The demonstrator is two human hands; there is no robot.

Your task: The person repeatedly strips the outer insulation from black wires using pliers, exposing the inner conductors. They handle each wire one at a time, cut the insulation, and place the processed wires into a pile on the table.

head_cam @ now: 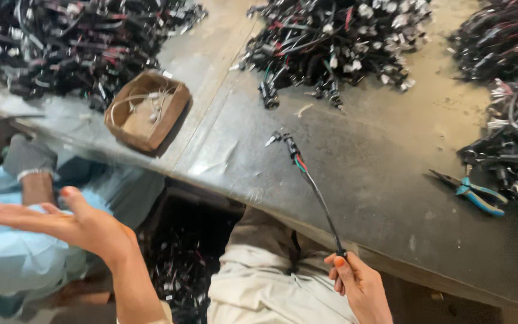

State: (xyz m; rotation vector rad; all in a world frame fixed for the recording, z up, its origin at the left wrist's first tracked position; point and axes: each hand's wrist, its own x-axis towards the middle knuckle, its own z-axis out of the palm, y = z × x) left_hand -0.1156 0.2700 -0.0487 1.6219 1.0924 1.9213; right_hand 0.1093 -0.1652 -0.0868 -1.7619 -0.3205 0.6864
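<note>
Right hand (355, 282) pinches the near end of the black cable (313, 189), which runs up and left over the bench (379, 156), while the left hand (61, 222) hovers flat, empty, well off left.

Black cable (316, 192), red and teal wires at its tip. Pliers (478, 195) at 3 o'clock: blue handles. Brown cardboard box (147, 110) at 10 o'clock. Grey tabletop (367, 162).

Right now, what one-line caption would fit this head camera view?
Right hand pinches a thin black cable with red and green wires over a grey worktable; left hand open, empty.
</note>
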